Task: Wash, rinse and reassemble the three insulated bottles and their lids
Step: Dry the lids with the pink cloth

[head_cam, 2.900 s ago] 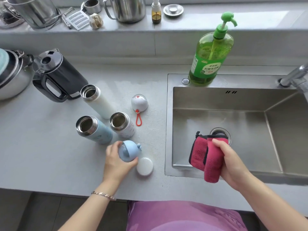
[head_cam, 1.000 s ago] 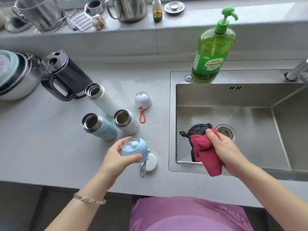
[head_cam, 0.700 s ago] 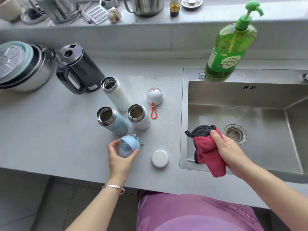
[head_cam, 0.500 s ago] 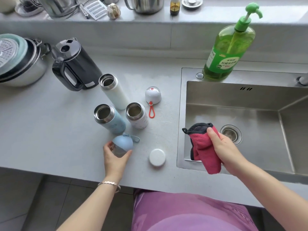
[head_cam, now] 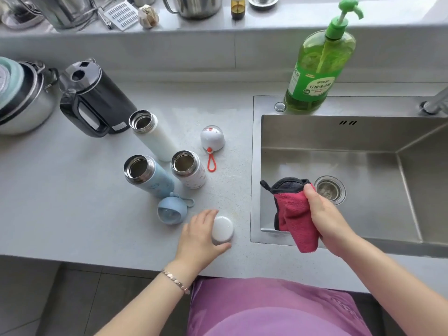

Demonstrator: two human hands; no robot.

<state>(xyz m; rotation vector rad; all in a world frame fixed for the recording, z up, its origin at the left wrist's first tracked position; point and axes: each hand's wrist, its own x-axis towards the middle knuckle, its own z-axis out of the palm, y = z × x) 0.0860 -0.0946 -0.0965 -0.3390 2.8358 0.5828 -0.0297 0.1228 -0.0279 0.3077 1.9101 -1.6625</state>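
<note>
While the left hand [head_cam: 197, 235] is gripping the white disc lid [head_cam: 222, 229], sitting flat on the worktop [head_cam: 72, 202] just beside the sink [head_cam: 255, 166], the right hand [head_cam: 324, 214] is clutching the red cloth [head_cam: 292, 212] over that sink, to the lid's right

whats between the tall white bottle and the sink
The white domed lid with its red loop, standing on the counter; the head view shows it.
</note>
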